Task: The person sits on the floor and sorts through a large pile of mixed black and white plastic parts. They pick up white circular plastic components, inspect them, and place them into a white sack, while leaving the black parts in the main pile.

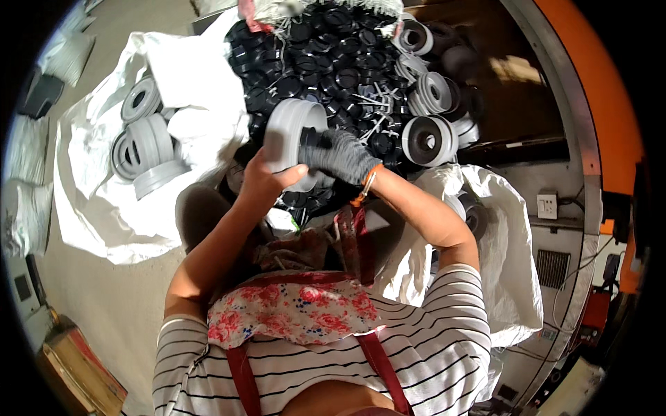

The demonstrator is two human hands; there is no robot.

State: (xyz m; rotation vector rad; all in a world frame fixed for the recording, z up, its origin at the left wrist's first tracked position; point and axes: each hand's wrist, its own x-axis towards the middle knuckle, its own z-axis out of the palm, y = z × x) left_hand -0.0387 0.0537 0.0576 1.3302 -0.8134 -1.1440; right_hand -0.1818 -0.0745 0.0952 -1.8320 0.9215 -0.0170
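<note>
My bare left hand (267,182) is closed round the lower side of a wide grey plastic ring-shaped part (286,135), its thumb pressed along the lower edge. The part is held tilted above a heap of black round plastic caps (316,59). In a grey knitted glove, my right hand (336,154) reaches to the open side of the part, fingers bent in. Something dark shows at those fingertips; whether it is a cap or the glove's dark tips I cannot make out. An orange band circles the right wrist.
White sacking (90,201) at the left holds several similar grey parts (142,142). More grey parts (430,139) stand to the right of the heap, with thin pale plastic sprues (378,104) nearby. Another white sack (510,256) lies by an orange-framed machine (586,41) at the right.
</note>
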